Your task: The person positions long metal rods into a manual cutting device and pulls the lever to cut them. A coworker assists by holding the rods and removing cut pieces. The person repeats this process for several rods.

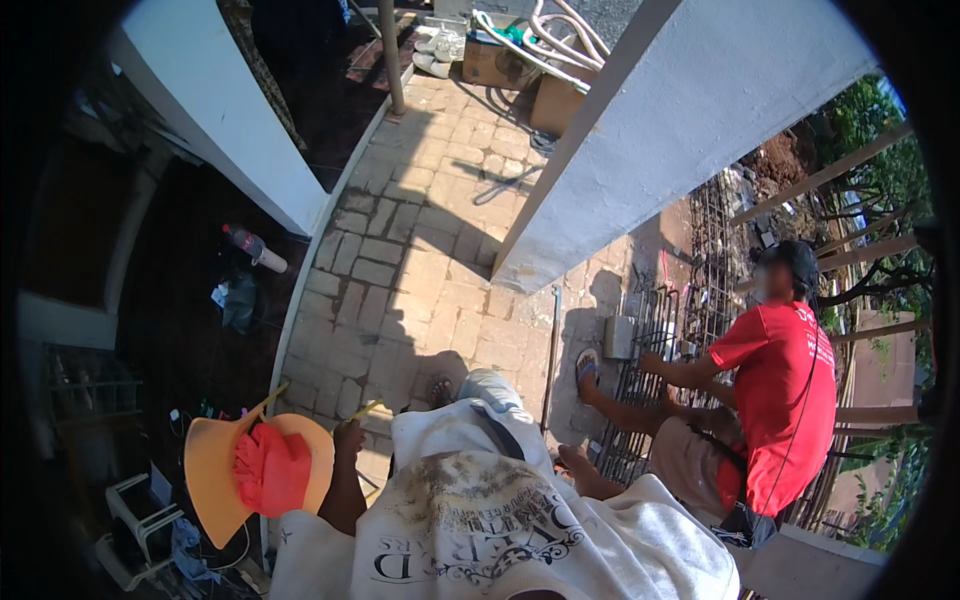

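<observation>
My left hand (348,437) is closed on a thin yellow strip (363,410), perhaps a tape or rule. Beside that arm sits an orange wide-brimmed hat (210,470) with red cloth (270,460) on it. My right hand (572,462) is low at the right of my white shirt (480,510), partly hidden; its fingers are unclear. To its right, a co-worker in a red shirt (775,390) sits by a mesh of steel bars (650,330), a hand (652,362) at the bars.
A brick-paved walkway (400,250) runs beside a white column (620,140) and a white post (230,120). Cardboard boxes with hoses (490,70) are at the back. A bottle (255,247) lies on the dark floor; a white stool (140,510) is lower left.
</observation>
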### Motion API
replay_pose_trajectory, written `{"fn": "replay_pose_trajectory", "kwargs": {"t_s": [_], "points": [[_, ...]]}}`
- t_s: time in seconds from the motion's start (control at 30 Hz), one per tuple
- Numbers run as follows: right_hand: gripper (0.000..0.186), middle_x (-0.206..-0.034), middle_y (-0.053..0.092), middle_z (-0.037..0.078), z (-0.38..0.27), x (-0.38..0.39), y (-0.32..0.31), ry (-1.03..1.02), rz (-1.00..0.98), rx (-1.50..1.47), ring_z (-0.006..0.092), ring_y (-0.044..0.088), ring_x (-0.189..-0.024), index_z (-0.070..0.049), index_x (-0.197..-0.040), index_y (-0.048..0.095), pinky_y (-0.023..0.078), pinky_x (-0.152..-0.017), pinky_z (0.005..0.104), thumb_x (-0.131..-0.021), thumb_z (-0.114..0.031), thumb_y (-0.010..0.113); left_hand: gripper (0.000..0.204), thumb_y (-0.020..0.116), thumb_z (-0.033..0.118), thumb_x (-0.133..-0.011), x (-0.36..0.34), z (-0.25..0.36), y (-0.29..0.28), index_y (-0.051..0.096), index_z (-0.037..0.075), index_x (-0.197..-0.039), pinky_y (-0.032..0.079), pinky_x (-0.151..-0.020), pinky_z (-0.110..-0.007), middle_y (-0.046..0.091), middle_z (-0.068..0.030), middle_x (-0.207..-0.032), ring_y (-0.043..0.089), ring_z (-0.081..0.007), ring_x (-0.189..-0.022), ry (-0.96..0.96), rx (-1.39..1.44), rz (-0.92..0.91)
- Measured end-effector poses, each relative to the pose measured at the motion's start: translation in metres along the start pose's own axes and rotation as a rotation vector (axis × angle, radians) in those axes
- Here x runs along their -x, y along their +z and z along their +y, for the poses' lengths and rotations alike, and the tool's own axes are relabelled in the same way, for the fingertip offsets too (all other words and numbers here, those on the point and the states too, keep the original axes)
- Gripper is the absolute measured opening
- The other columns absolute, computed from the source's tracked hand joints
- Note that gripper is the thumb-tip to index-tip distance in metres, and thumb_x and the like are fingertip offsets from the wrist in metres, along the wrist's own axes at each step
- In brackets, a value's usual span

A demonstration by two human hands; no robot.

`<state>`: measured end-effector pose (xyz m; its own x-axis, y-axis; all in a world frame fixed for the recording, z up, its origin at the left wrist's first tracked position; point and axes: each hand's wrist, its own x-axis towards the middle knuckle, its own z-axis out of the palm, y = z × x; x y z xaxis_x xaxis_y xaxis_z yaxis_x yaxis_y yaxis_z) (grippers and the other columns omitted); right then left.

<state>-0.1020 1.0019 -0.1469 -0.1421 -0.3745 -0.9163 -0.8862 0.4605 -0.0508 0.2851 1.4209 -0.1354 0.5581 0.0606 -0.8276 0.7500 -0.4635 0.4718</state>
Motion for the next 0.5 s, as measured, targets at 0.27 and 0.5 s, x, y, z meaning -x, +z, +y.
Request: {"fn": "replay_pose_trajectory", "kwargs": {"t_s": [0.27,0.5], "points": [[0.044,-0.081,0.067,0.009,-0.285,-0.025,0.07,-0.406,-0.14,0.044,0.0199,0.065,-0.066,0.0,-0.089,0.064,0.048,-0.057,0.0377,-0.088,-0.043,0.054,0.033,0.057,0.034,-0.09,-0.138,0.348,0.086,0.059,0.002,-0.079,0.043,-0.062,-0.029,0.057,-0.0026,-0.069,0.057,-0.0134,-0.071,0.412,0.09,0.028],[0.047,-0.083,0.063,0.008,-0.708,0.023,0.07,-0.687,-0.086,-0.186,0.0146,0.06,-0.072,0.003,-0.103,0.06,0.049,-0.066,0.0299,-0.092,-0.042,0.053,0.032,0.055,0.037,-0.092,-0.233,0.44,0.085,0.061,0.005,-0.093,0.036,-0.052,-0.028,0.055,-0.0039,-0.079,0.046,-0.0125,-0.06,-0.177,-0.099,0.029]]}}
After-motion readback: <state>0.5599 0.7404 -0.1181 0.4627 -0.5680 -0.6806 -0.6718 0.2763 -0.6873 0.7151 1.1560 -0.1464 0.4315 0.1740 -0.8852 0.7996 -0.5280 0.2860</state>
